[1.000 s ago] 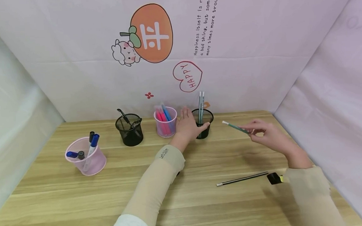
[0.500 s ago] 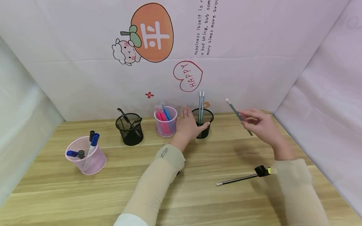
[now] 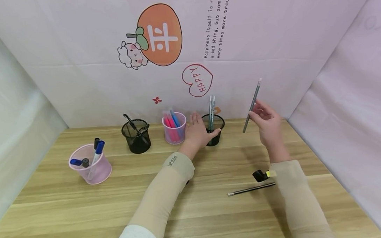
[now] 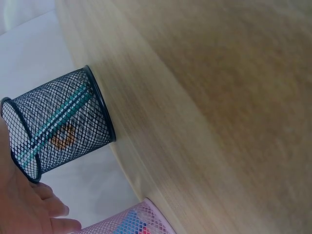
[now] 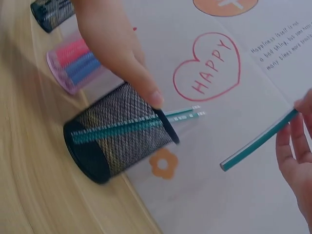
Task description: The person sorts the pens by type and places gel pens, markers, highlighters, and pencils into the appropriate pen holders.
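Note:
My right hand pinches a green pencil in the air, right of a black mesh pen cup. In the head view the pencil is nearly upright, its white eraser end on top. In the right wrist view its plain end points toward the cup side. Two green pencils stand inside that cup, erasers up. My left hand lies at the cup's left side, with extended fingers and the thumb against the rim. A pink cup with pink and blue markers is just left of this hand.
A black pencil lies on the wooden table near the right forearm. Further left stand a black mesh cup with black pens and a pink cup with blue and black markers. White printed cloth rises behind.
My right hand has moved left and up, turning the green pencil from nearly level to nearly upright. My left hand has stayed at the black cup.

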The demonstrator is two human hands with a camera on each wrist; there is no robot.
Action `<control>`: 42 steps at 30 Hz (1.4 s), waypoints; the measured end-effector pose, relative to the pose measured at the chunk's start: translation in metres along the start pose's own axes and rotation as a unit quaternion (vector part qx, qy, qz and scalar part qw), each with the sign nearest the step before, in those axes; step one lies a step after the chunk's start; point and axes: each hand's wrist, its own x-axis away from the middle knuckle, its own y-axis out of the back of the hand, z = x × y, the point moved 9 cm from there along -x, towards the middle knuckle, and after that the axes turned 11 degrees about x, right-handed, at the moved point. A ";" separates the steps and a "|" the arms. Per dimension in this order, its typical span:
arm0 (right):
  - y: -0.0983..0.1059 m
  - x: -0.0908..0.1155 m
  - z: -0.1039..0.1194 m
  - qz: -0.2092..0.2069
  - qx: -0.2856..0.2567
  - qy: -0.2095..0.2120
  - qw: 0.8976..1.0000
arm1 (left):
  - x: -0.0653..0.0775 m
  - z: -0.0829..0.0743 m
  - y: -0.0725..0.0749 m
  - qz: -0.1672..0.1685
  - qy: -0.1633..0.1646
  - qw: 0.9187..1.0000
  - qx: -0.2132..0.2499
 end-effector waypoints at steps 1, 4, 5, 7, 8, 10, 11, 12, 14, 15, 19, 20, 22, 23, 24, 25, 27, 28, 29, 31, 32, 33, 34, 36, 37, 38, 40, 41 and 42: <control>-0.003 -0.001 -0.001 -0.010 -0.021 -0.004 1.000 | 0.000 0.000 0.000 0.000 0.000 1.000 -0.003; -0.013 -0.004 -0.005 -0.035 -0.063 -0.011 0.997 | -0.001 -0.001 0.000 0.000 -0.001 1.000 -0.008; -0.017 -0.005 -0.006 -0.042 -0.069 -0.012 0.997 | -0.001 -0.001 0.000 -0.001 -0.001 1.000 -0.009; -0.025 -0.007 -0.009 -0.051 -0.067 -0.012 0.996 | -0.001 -0.001 0.000 -0.001 -0.002 1.000 -0.010; -0.029 -0.008 -0.011 -0.054 -0.065 -0.013 0.996 | 0.000 -0.001 0.000 -0.001 -0.002 1.000 -0.010; -0.036 -0.009 -0.015 -0.057 -0.059 -0.015 0.997 | 0.000 -0.001 0.000 0.000 -0.001 1.000 -0.011; -0.039 -0.010 -0.018 -0.059 -0.060 -0.018 0.996 | 0.000 -0.001 0.000 0.000 -0.001 1.000 -0.011; -0.042 -0.011 -0.021 -0.061 -0.060 -0.021 0.996 | 0.000 -0.001 0.000 -0.001 0.000 1.000 -0.012; -0.046 -0.012 -0.028 -0.067 -0.062 -0.027 0.995 | 0.000 0.000 0.000 0.000 0.002 1.000 -0.012; -0.047 -0.012 -0.031 -0.071 -0.062 -0.032 0.995 | 0.000 0.000 0.000 -0.001 0.002 1.000 -0.012; -0.050 -0.013 -0.044 -0.078 -0.046 -0.046 0.995 | 0.000 0.001 0.000 -0.001 0.003 1.000 -0.007; -0.050 -0.013 -0.047 -0.078 -0.039 -0.047 0.995 | 0.000 0.001 0.000 -0.001 0.003 1.000 -0.005; -0.052 -0.014 -0.050 -0.074 -0.023 -0.049 0.996 | 0.000 0.001 0.000 -0.002 0.002 1.000 0.000; -0.052 -0.014 -0.051 -0.072 -0.013 -0.049 0.996 | 0.000 0.001 0.000 -0.003 0.002 1.000 0.002; -0.053 -0.014 -0.052 -0.069 -0.006 -0.050 0.996 | 0.000 0.000 0.000 -0.003 0.002 1.000 0.003; -0.054 -0.013 -0.053 -0.066 0.002 -0.051 0.997 | 0.000 0.000 0.000 -0.003 0.001 1.000 0.003; -0.057 -0.013 -0.055 -0.058 0.018 -0.052 0.997 | 0.000 0.000 0.000 -0.004 0.001 1.000 0.005; -0.058 -0.012 -0.056 -0.055 0.025 -0.053 0.997 | 0.000 0.000 0.000 -0.005 0.001 1.000 0.005; -0.059 -0.012 -0.057 -0.052 0.031 -0.054 0.997 | 0.000 0.001 0.001 -0.005 0.002 1.000 0.005; -0.061 -0.012 -0.059 -0.047 0.046 -0.054 0.996 | -0.001 0.001 0.001 -0.006 0.002 1.000 0.004; -0.062 -0.012 -0.060 -0.045 0.053 -0.054 0.996 | -0.001 0.001 0.001 -0.006 0.003 1.000 0.005; -0.063 -0.012 -0.060 -0.044 0.059 -0.054 0.996 | -0.001 0.001 0.000 -0.006 0.003 1.000 0.004; -0.063 -0.011 -0.061 -0.044 0.066 -0.053 0.995 | 0.000 0.001 0.000 -0.005 0.003 1.000 0.005; -0.064 -0.010 -0.062 -0.044 0.081 -0.053 0.994 | 0.000 0.001 0.000 -0.004 0.002 1.000 0.005; -0.064 -0.010 -0.063 -0.044 0.088 -0.053 0.994 | 0.000 0.001 0.000 -0.003 0.002 1.000 0.006; -0.063 -0.010 -0.065 -0.045 0.096 -0.056 0.993 | 0.000 0.000 0.000 -0.003 0.002 1.000 0.006; -0.062 -0.009 -0.068 -0.043 0.111 -0.064 0.991 | 0.001 0.000 0.000 -0.001 0.001 1.000 0.006; -0.062 -0.007 -0.067 -0.038 0.118 -0.072 0.990 | 0.001 0.000 0.000 -0.001 0.001 1.000 0.006; -0.062 -0.007 -0.069 -0.034 0.123 -0.079 0.989 | 0.001 0.000 0.000 -0.001 0.001 1.000 0.005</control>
